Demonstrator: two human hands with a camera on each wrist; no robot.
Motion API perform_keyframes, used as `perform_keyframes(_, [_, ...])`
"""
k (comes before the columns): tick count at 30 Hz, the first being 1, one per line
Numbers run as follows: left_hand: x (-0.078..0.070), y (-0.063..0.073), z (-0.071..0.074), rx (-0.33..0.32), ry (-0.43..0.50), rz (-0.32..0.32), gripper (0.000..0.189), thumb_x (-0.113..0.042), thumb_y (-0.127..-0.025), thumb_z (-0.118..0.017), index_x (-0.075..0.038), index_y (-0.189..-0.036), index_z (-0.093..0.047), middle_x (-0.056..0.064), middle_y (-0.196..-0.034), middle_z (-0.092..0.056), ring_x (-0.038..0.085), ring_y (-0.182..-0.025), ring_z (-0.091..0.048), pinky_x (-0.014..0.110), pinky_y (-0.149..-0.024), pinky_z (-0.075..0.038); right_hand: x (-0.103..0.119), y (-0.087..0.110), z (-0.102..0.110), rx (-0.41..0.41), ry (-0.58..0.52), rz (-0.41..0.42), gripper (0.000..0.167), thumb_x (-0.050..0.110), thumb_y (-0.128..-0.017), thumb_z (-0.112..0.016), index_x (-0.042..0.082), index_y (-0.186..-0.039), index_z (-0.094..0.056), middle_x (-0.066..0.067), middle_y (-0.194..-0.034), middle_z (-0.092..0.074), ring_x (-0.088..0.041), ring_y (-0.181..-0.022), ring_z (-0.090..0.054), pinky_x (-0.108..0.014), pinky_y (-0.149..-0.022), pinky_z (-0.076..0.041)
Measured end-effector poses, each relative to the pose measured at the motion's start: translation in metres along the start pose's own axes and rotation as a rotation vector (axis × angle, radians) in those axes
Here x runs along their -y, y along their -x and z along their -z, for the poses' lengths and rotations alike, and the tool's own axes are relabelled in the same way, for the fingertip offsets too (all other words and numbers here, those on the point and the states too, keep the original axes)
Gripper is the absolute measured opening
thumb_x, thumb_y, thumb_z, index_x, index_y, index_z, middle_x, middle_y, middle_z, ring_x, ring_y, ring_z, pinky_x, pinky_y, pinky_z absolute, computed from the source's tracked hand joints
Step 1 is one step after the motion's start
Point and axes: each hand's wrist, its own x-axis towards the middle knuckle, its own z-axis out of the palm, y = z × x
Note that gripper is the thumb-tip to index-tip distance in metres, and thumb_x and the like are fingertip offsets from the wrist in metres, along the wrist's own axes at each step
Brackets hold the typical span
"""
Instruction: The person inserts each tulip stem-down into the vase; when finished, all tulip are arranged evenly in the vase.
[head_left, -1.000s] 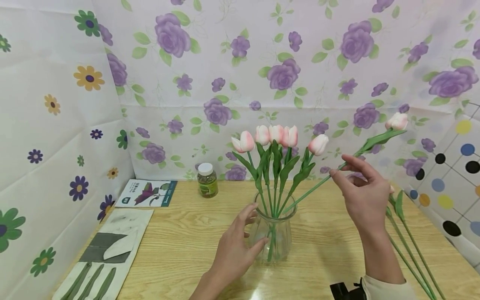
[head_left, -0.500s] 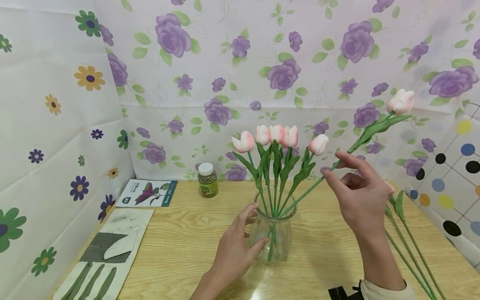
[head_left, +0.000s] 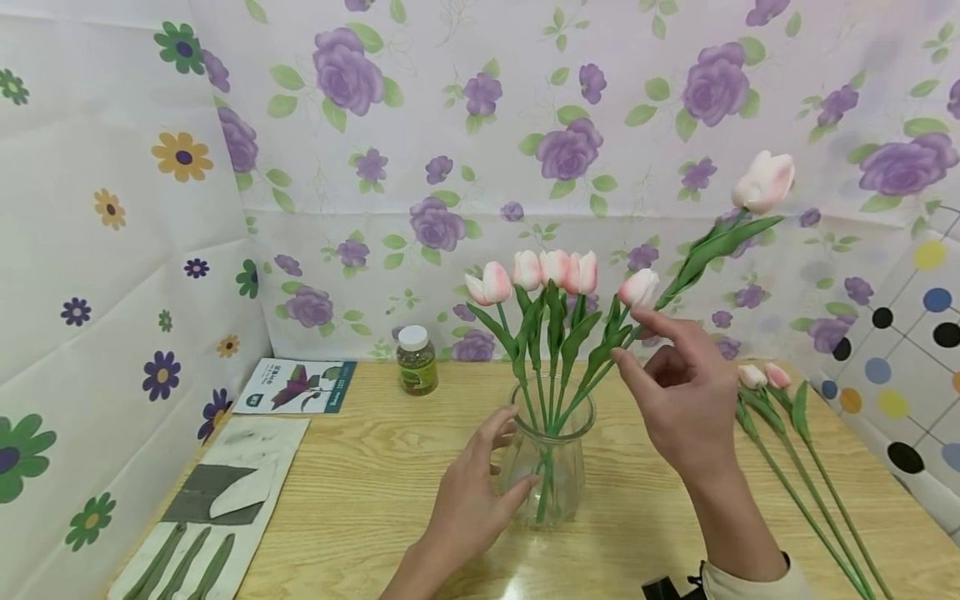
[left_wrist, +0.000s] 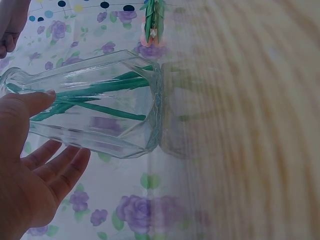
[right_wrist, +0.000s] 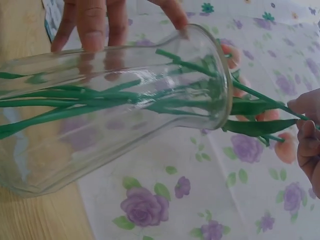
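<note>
A clear glass vase stands upright on the wooden table, holding several pale pink tulips whose green stems cross inside it. My left hand curves round the vase's left side, its thumb and fingers at the glass. With thumb and forefinger my right hand pinches the stem of another tulip, tilted with its bloom up to the right. In the right wrist view this tulip's stem passes through the vase mouth, and its lower end shows inside the upper part of the vase.
Several loose tulips lie on the table at the right. A small white-capped jar is at the back. A printed leaflet and a long grey-and-white sheet lie at the left. Flowered cloth hangs behind.
My right hand has moved left toward the vase with the tulip, which now leans more upright. The loose tulips' blooms have come into view. My left hand has stayed put.
</note>
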Motion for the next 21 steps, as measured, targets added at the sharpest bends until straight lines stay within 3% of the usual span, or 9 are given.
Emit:
perform_keyframes(9, [0.001,0.000,0.001,0.004,0.014,-0.013,0.092,-0.013,-0.088,-0.087,-0.027,-0.160,-0.032,0.014,-0.136,-0.066,0.031,-0.118,-0.072,0.039,-0.079,-0.066,0.002,0.005,-0.017,0.074,0.137,0.149,0.052,-0.017,-0.074,-0.085,0.000,-0.122,-0.075,-0.015,-0.099,-0.069,-0.003,-0.055,-0.044,-0.014,-0.052,-0.039])
perform_keyframes(14, [0.001,0.000,0.000,0.006,0.011,-0.013,0.092,-0.013,-0.088,-0.087,-0.028,-0.161,-0.032,0.011,-0.136,-0.067,0.029,-0.118,-0.072,0.039,-0.080,-0.066,0.004,0.011,-0.024,0.112,0.215,0.245,0.051,-0.013,-0.073,-0.088,0.001,-0.121,-0.076,-0.013,-0.096,-0.069,-0.006,-0.056,-0.042,-0.017,-0.051,-0.038])
perform_keyframes(21, [0.002,0.000,0.000,-0.004,0.002,-0.017,0.092,-0.014,-0.088,-0.088,-0.028,-0.160,-0.033,0.009,-0.135,-0.068,0.026,-0.117,-0.072,0.036,-0.080,-0.066,0.006,0.018,-0.033,0.190,0.233,0.284,0.048,-0.012,-0.075,-0.087,0.003,-0.119,-0.076,-0.011,-0.098,-0.070,-0.001,-0.055,-0.040,-0.015,-0.049,-0.037])
